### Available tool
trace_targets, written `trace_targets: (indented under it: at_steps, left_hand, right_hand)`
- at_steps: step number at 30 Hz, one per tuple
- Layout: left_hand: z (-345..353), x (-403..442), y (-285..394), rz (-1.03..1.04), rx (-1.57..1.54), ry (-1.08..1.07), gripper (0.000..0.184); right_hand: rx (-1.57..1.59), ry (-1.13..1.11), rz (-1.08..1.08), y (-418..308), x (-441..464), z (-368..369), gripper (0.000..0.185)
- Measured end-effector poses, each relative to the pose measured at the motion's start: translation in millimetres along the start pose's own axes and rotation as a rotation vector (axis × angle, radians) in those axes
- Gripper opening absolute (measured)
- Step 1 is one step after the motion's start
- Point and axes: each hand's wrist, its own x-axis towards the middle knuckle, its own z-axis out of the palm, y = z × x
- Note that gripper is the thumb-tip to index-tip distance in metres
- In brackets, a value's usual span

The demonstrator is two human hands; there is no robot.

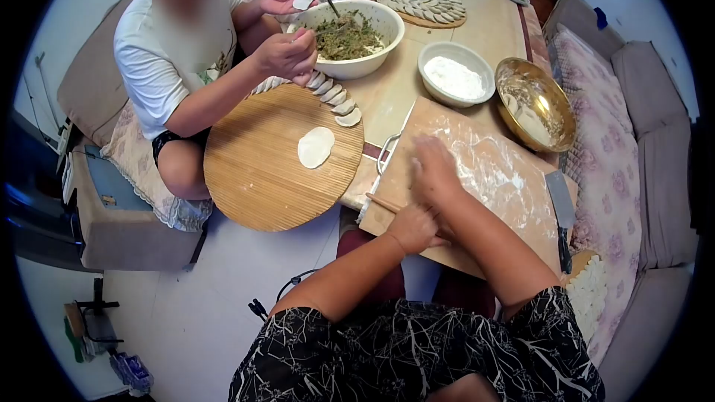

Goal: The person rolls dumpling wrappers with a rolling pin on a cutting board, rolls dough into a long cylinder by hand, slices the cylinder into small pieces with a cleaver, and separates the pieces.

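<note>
My left hand is closed over a thin wooden rolling pin near the left front edge of the floured board. Just beyond it, my right hand is above the board's left part, smeared by motion. Its fingers are not clear, and anything under it is hidden. White flour is spread across the board's middle. A cleaver with a dark handle lies along the right edge. Left of the board, a flat dough wrapper rests on a round slatted tray, with several folded dumplings along its far rim.
A white bowl of flour and a gold metal basin stand behind the board. Farther back are a large bowl of green filling and a tray of dumplings. A person on the left holds a wrapper; another person is behind.
</note>
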Motion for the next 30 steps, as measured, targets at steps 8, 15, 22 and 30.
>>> trace_targets:
  at_steps: [8, 15, 22, 30]
  left_hand:
    - [-14.3, 7.9, 7.8, 0.084, 0.058, 0.058, 0.043]
    - [-14.7, 9.4, 9.5, 0.061, 0.073, 0.027, 0.043]
    - [-14.0, 9.5, 10.2, 0.059, 0.077, 0.003, 0.043]
    - [-16.1, 11.0, 11.6, 0.031, 0.086, -0.024, 0.043]
  right_hand:
    - [-0.275, -0.2, 0.013, 71.7, -20.0, -20.7, 0.039]
    - [-0.165, -0.137, 0.191, 74.3, -4.1, -25.9, 0.035]
    - [0.1, -0.256, 0.4, 89.2, -21.5, -46.0, 0.039]
    - [0.538, -0.212, 0.74, 128.8, -93.5, -97.4, 0.024]
